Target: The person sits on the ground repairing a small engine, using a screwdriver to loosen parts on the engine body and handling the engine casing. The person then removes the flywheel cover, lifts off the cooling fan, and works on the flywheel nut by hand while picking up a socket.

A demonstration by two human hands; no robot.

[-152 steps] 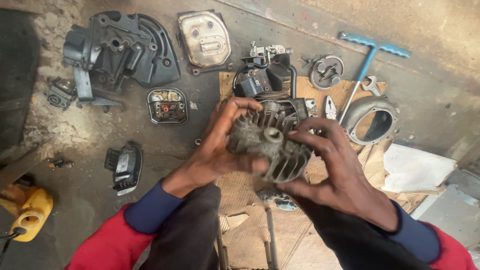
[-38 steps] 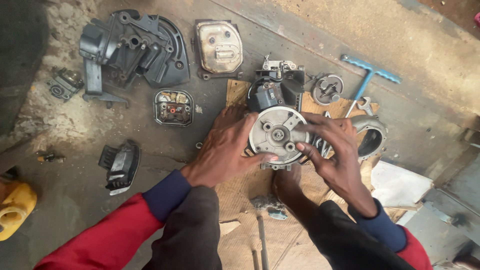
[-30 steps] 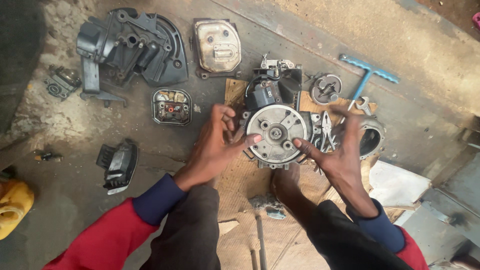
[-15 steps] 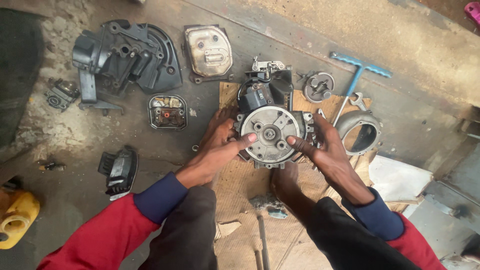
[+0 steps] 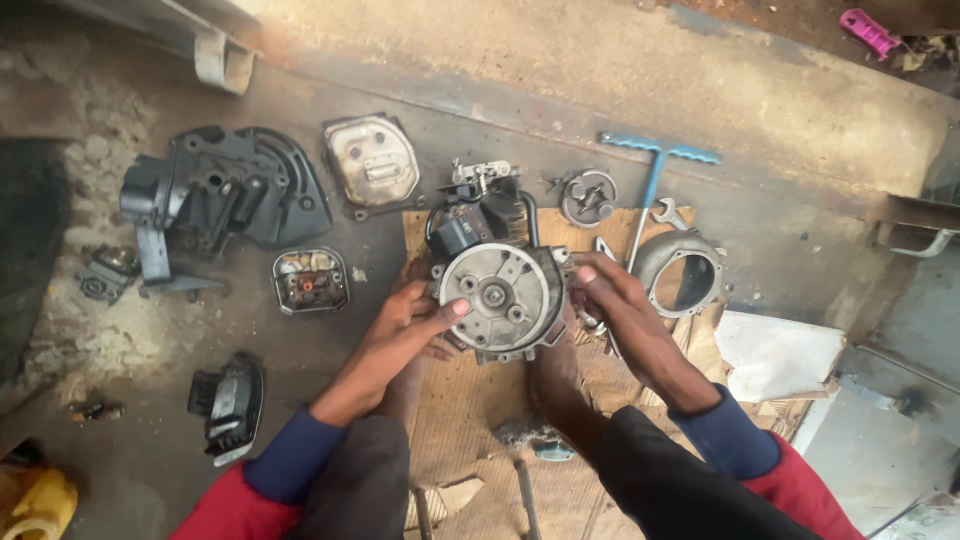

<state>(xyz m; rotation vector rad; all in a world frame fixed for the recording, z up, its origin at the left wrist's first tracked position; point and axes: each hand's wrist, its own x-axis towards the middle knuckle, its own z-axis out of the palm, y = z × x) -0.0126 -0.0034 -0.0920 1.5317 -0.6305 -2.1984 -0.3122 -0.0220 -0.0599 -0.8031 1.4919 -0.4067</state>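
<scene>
Head view: both hands clamped on round grey engine block (image 5: 497,297), left hand (image 5: 405,325) at left edge, right hand (image 5: 610,300) at right. Now resting on cardboard (image 5: 470,390), lowered since lifted fin-side up earlier.

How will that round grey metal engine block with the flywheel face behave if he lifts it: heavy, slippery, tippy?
The round grey metal engine block looks like solid cast metal, so probably rigid and heavy for its size. Both the left hand and right hand brace it, which suggests weight. Its grimy surface may be slippery, and standing on edge on the cardboard sheet it could tip.
</scene>
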